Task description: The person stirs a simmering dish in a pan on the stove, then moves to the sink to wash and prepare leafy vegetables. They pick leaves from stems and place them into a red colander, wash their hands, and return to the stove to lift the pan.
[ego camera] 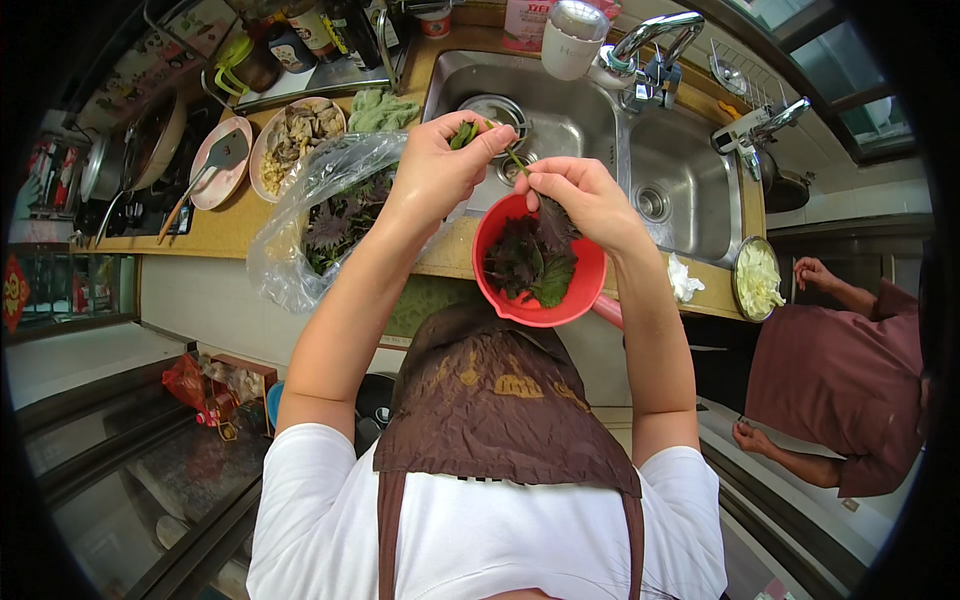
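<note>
My left hand (450, 161) pinches a green stem and a few small leaves (463, 135) above the front edge of the sink. Between finger and thumb, my right hand (581, 196) grips the lower stem of a purple perilla leaf (553, 225), which hangs over a red plastic ladle (486, 247). Loose perilla leaves (517, 259) lie inside the ladle, whose pink handle points to the lower right. Left of it, a clear plastic bag (281, 247) stands partly over the counter edge, full of more perilla (341, 225). My left forearm hides part of the bag.
Behind my hands is a double steel sink (679, 187) with a chrome faucet (652, 37). Plates of food (262, 161) and a spatula (225, 150) lie at left. Cut cabbage (756, 277) and a crumpled white bag (682, 279) sit at right. Another person (836, 382) stands there.
</note>
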The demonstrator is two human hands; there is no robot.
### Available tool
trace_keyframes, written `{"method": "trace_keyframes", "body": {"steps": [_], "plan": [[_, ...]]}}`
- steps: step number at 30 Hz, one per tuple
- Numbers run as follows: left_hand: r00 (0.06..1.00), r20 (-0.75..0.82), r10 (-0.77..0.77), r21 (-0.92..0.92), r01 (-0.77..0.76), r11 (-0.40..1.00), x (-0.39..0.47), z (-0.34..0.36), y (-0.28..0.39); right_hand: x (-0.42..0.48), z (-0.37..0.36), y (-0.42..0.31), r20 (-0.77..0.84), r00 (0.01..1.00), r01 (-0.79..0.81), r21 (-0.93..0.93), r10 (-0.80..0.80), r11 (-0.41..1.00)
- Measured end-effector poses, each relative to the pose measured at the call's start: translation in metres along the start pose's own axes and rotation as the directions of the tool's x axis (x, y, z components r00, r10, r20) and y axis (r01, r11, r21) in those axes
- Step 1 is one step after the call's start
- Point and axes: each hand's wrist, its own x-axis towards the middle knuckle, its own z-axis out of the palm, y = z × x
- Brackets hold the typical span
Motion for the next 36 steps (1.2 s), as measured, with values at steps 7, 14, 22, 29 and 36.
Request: {"method": "trace_keyframes", "body": {"steps": [7,14,22,29,36], "plan": [[0.892,-0.079,0.445,0.302,-0.404,0.864,-0.016,0.019,-0.014,0.013,0.001,0.018,-0.215,0.971,0.099,-0.023,-0.102,0.995],[0.756,-0.128,0.642,0.465,-0.527,0.712,-0.023,0.022,-0.028,0.020,-0.008,0.034,-0.384,0.905,0.050,-0.329,-0.182,0.943],[0.981,-0.148,0.127,-0.259,-0.163,0.952,-0.028,-0.001,-0.008,-0.015,0.005,0.028,0.166,0.982,0.182,-0.664,-0.093,0.725],[0.987,-0.007,-0.163,-0.264,0.155,0.952,-0.071,-0.064,-0.004,-0.022,0.017,0.024,0.151,0.988,0.130,-0.906,0.021,0.402],[0.967,-0.246,0.067,0.694,0.127,0.708,-0.077,-0.156,-0.032,0.036,0.097,-0.030,0.357,0.853,0.522,-0.584,-0.381,0.622]]}}
